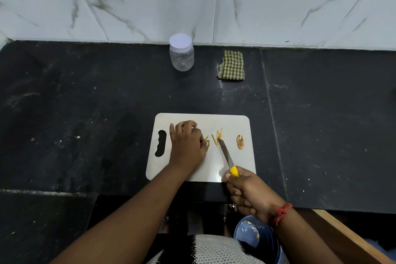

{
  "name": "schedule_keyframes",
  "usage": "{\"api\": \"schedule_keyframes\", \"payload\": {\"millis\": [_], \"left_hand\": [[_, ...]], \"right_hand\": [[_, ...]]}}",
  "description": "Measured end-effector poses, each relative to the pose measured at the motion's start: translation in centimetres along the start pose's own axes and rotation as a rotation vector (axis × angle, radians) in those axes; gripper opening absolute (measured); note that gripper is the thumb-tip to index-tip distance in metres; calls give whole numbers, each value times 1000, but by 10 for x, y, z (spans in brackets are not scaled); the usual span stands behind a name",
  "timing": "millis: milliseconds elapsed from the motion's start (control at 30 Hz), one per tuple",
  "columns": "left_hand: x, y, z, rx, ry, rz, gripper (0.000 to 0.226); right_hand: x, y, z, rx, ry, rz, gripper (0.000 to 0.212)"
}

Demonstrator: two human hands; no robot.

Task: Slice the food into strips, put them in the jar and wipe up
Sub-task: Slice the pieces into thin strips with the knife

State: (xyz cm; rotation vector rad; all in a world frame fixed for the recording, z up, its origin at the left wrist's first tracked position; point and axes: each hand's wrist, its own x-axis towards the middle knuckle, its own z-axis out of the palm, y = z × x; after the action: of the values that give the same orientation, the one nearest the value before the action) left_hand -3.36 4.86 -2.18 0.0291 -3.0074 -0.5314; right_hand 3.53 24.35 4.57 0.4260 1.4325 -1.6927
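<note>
A pale cutting board (233, 122) lies on the black counter in front of me. My left hand (187, 142) rests on it with curled fingers, pinching a small yellowish piece of food (206, 140) at its fingertips. Cut strips (217, 136) lie just to the right. My right hand (246, 191) grips the yellow handle of a knife (226, 155) whose tip touches the board beside the strips. A brownish peel scrap (240, 142) lies near the board's right edge. A clear jar (181, 52) with a white lid stands by the wall.
A folded green checked cloth (231, 65) lies right of the jar, against the marble wall. A blue bucket (257, 240) sits on the floor below the counter edge. The board has a handle cut-out (160, 143) on its left side.
</note>
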Motion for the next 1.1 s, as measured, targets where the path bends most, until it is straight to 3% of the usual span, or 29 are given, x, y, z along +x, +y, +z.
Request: {"api": "schedule_keyframes", "payload": {"millis": [267, 533, 800, 1100], "left_hand": [[10, 17, -1, -4, -21, -101, 20], [-4, 4, -5, 75, -67, 55, 14], [5, 16, 0, 96, -71, 13, 24], [3, 13, 4, 50, 13, 22, 19]], "right_hand": [[-3, -1, -5, 16, 17, -20, 5], [-4, 1, -10, 40, 41, -43, 12], [-5, -2, -8, 9, 35, -39, 10], [-8, -1, -13, 11, 44, -50, 10]]}}
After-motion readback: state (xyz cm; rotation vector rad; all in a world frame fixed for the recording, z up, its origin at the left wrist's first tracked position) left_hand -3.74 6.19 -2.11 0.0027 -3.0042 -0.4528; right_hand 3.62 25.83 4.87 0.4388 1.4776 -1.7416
